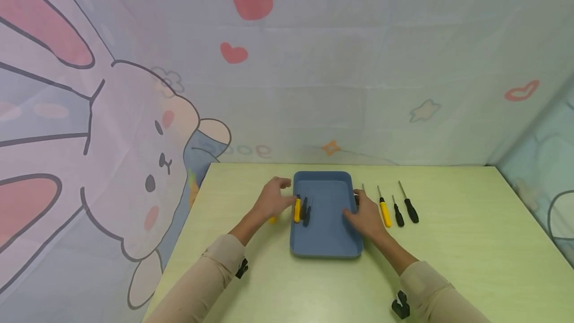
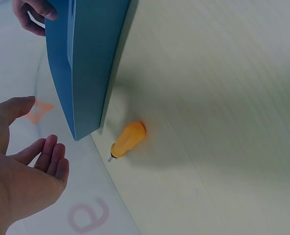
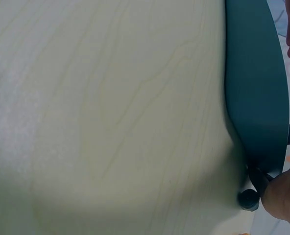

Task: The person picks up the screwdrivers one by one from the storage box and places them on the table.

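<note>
Yellow screwdriver (image 1: 297, 208) in tray (image 1: 329, 236): judged light, rigid; take by handle (image 1: 297, 214).
Left hand (image 1: 272, 200) beside tray, fingers relaxed, empty; right hand (image 1: 366, 217) at tray's right side, grip undetermined.

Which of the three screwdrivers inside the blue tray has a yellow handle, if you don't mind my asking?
The leftmost screwdriver in the blue tray, seen from the head view; the two other screwdrivers there have dark handles.

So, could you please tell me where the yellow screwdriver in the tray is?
In the head view, the yellow screwdriver lies in the left part of the blue tray, just left of two dark screwdrivers.
</note>
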`<state>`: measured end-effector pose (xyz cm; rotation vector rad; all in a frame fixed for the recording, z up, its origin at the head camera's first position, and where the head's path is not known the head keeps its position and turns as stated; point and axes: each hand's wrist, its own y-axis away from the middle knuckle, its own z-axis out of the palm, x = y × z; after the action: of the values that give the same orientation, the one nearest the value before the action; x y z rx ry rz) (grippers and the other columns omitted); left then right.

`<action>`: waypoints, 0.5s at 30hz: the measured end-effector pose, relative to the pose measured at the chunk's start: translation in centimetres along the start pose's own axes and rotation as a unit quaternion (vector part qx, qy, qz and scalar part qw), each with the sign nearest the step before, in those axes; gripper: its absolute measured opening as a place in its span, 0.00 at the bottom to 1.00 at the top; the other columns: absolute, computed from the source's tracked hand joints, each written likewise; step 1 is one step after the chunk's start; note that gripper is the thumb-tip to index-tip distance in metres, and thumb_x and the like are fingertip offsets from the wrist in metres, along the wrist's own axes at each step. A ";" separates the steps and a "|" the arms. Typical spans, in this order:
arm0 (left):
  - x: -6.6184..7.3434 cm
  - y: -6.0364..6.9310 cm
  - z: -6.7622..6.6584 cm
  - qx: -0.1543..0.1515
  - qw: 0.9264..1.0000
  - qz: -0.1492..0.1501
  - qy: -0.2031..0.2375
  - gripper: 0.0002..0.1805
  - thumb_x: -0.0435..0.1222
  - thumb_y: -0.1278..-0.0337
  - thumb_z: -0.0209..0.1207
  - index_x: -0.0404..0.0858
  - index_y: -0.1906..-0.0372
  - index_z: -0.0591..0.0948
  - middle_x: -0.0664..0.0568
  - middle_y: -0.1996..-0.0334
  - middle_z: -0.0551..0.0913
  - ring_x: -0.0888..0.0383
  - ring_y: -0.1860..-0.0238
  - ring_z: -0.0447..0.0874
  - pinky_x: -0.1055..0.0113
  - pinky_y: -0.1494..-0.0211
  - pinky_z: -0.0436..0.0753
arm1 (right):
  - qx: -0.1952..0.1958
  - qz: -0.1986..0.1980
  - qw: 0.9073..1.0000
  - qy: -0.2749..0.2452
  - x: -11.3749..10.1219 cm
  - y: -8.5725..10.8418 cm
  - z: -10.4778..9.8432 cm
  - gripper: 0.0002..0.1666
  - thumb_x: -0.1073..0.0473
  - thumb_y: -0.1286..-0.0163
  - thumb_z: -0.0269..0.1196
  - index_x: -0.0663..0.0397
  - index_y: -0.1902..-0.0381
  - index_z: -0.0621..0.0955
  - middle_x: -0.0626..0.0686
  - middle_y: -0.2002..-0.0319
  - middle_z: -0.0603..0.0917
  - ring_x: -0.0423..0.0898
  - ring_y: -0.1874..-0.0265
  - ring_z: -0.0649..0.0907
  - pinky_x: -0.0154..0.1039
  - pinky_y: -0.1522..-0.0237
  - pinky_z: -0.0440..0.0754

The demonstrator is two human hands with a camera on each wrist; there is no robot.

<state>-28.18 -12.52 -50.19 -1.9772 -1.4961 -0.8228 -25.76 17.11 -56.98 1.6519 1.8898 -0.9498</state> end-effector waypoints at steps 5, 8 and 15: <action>0.3 -0.5 0.1 -0.035 0.999 0.023 -0.035 0.32 0.39 0.35 0.71 0.28 0.31 0.77 0.38 0.33 0.77 0.39 0.32 0.76 0.47 0.29 0.78 | 0.000 0.000 1.000 0.004 -0.1 0.1 0.0 0.41 0.59 0.34 0.68 0.74 0.28 0.68 0.73 0.43 0.83 0.67 0.47 0.85 0.63 0.44 0.84; 0.6 -0.9 0.1 -0.055 0.996 0.039 -0.053 0.32 0.38 0.35 0.71 0.27 0.31 0.77 0.37 0.33 0.77 0.40 0.32 0.77 0.48 0.30 0.79 | -0.007 0.005 1.000 0.005 -0.2 0.0 -0.1 0.41 0.59 0.33 0.69 0.73 0.28 0.68 0.74 0.42 0.83 0.67 0.46 0.84 0.63 0.43 0.83; 1.2 -1.4 0.8 -0.099 0.985 0.084 -0.112 0.33 0.35 0.38 0.71 0.25 0.31 0.77 0.35 0.37 0.78 0.40 0.35 0.77 0.50 0.32 0.80 | -0.008 0.005 1.000 0.007 0.1 -0.1 -0.1 0.41 0.60 0.32 0.69 0.73 0.27 0.68 0.73 0.42 0.83 0.67 0.45 0.84 0.62 0.42 0.83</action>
<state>-29.17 -10.84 -49.76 -2.3740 -1.3871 -0.7214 -25.86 17.25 -56.93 1.6620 1.8914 -0.9182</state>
